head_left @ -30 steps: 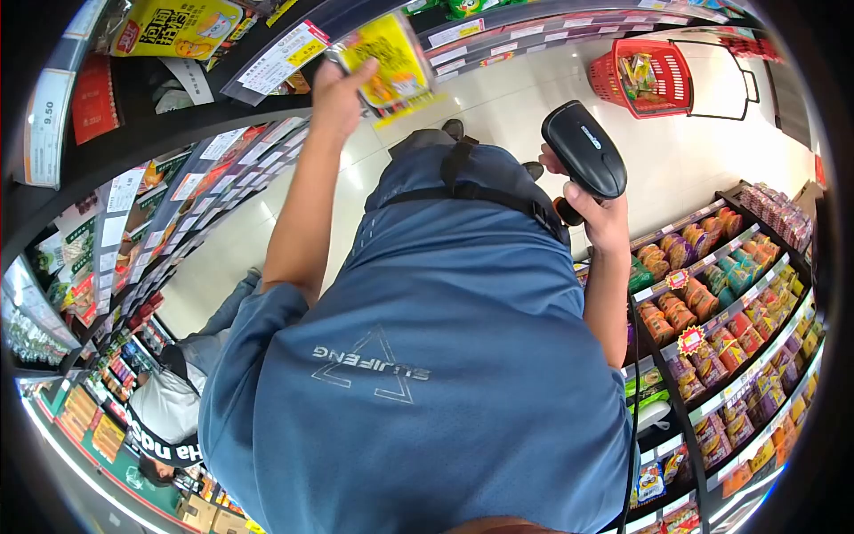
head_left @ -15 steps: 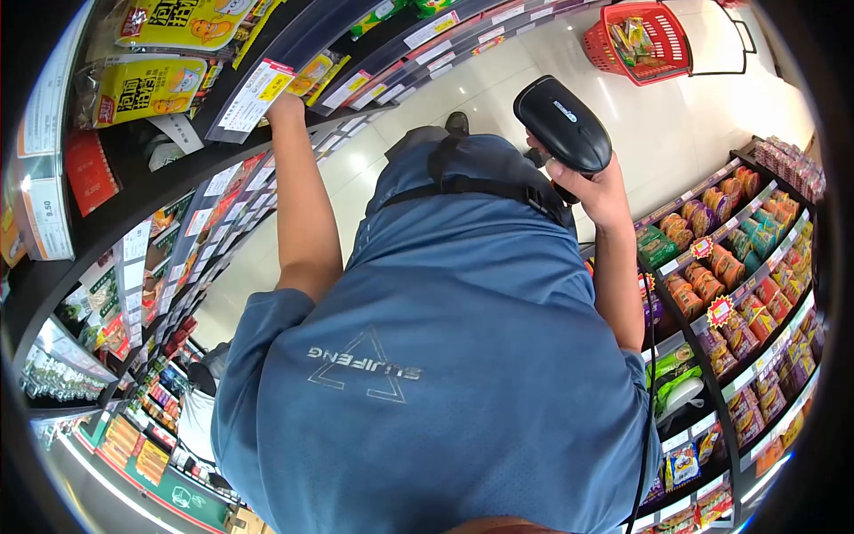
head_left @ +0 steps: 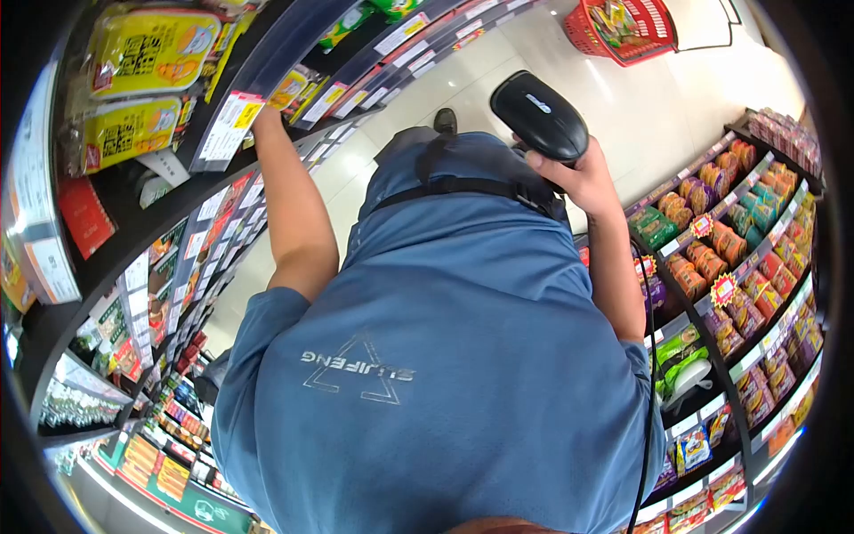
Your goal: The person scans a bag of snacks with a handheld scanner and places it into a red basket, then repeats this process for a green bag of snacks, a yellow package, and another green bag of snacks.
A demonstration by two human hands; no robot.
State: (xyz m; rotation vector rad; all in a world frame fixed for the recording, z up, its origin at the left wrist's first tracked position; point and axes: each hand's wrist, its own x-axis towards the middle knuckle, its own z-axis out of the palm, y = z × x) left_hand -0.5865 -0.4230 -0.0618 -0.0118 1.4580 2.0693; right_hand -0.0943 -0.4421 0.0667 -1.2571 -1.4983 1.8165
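My right hand (head_left: 583, 185) is closed around the handle of a black handheld barcode scanner (head_left: 539, 116), held out in front of my waist. On the other side, my left hand (head_left: 265, 119) reaches into a shelf at a price label (head_left: 229, 129). Its fingers are hidden behind the label and shelf edge, so what it touches cannot be seen. Yellow snack packets (head_left: 292, 91) lie just beyond that hand. Larger yellow packs (head_left: 153, 55) sit on the shelf nearer to me.
A red shopping basket (head_left: 574, 28) with several packets stands on the pale tiled floor (head_left: 498, 53) ahead. To my right rises a tiered rack (head_left: 745, 360) of packaged snacks. Dark shelving (head_left: 133, 227) curves along my left. A black cable (head_left: 651, 392) hangs by my right arm.
The view has shifted slightly, with the shelf label and basket moving left in it. My right hand and the scanner have shifted a little left. My left hand stays at the shelf.
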